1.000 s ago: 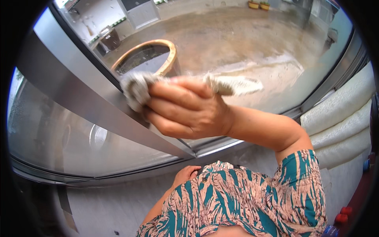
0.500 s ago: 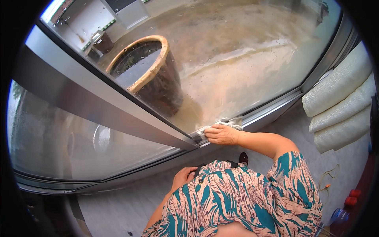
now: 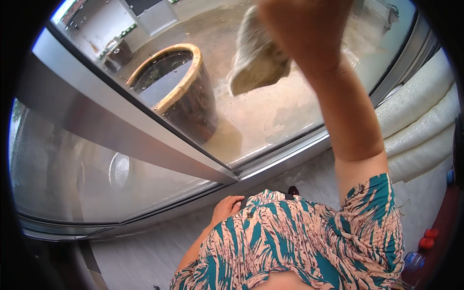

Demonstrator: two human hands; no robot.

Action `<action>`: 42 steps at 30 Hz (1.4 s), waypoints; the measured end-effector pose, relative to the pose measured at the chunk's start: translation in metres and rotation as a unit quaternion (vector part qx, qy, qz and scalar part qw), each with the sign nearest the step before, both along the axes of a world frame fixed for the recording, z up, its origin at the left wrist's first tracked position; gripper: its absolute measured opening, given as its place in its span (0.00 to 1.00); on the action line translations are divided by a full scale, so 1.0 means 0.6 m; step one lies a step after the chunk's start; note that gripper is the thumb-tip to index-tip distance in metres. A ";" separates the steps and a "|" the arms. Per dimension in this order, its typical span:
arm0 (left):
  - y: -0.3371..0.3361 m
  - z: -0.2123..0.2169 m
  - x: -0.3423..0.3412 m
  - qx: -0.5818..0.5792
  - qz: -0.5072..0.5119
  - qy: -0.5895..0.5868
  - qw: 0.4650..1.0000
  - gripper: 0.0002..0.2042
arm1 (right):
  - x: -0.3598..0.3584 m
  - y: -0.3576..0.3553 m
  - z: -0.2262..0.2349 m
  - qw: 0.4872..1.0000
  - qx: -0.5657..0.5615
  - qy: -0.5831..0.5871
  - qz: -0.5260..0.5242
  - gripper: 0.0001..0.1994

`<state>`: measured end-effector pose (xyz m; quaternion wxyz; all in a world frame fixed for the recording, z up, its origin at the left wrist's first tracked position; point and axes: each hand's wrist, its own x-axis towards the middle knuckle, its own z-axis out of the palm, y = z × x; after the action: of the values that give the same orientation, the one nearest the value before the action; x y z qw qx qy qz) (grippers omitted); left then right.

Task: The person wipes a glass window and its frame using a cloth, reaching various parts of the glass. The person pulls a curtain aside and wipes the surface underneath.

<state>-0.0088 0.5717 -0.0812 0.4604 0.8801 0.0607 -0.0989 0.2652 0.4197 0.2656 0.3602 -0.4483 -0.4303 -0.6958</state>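
Note:
My right hand (image 3: 309, 34) is raised high in front of the glass pane (image 3: 270, 121), slightly blurred. It is closed on a crumpled whitish cloth (image 3: 258, 58), which hangs down to the left with a damp brownish-yellow patch at its lower end. Part of the hand runs past the top of the picture. My left hand (image 3: 226, 209) rests low at my waist, beside dark trousers, with its fingers stretched out and nothing seen in them. Between the panes, a silver metal frame (image 3: 130, 121) slants down to the sill (image 3: 285, 157).
Behind the glass stands a big brown pot (image 3: 193, 111) with a tan rim, full of water, on wet ground. Rolled cream padding (image 3: 415, 111) lies at the right. Red dumbbell-like pieces (image 3: 427, 239) and a blue container (image 3: 414, 261) sit at the lower right.
My right hand has lifted from the sill, beside the frame's lower corner, up across the pane, carrying the cloth. My left hand has stayed at my waist.

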 end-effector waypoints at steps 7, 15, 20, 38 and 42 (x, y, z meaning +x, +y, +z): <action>0.001 0.006 -0.012 0.000 0.043 0.010 0.999 0.12 | -0.076 0.050 -0.333 0.960 -0.279 0.020 0.012 0.12; 0.002 0.018 -0.037 0.033 0.056 0.016 0.998 0.12 | -0.145 -0.051 -0.677 0.790 -0.580 0.199 0.015 0.14; 0.002 0.003 -0.039 0.003 0.074 0.018 0.997 0.12 | -0.104 -0.135 -0.642 0.798 -0.561 0.213 -0.056 0.11; 0.031 -0.028 0.010 0.009 -0.027 -0.025 0.999 0.12 | 0.021 -0.208 -0.645 0.503 0.395 0.767 0.056 0.40; 0.021 -0.021 0.000 -0.004 -0.001 -0.011 1.000 0.11 | -0.044 -0.106 -0.685 0.520 0.323 0.788 -0.064 0.36</action>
<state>-0.0088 0.5842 -0.0940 0.4647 0.8792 0.0543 -0.0896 0.2387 0.3563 -0.1453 0.6270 -0.6923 0.3139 -0.1703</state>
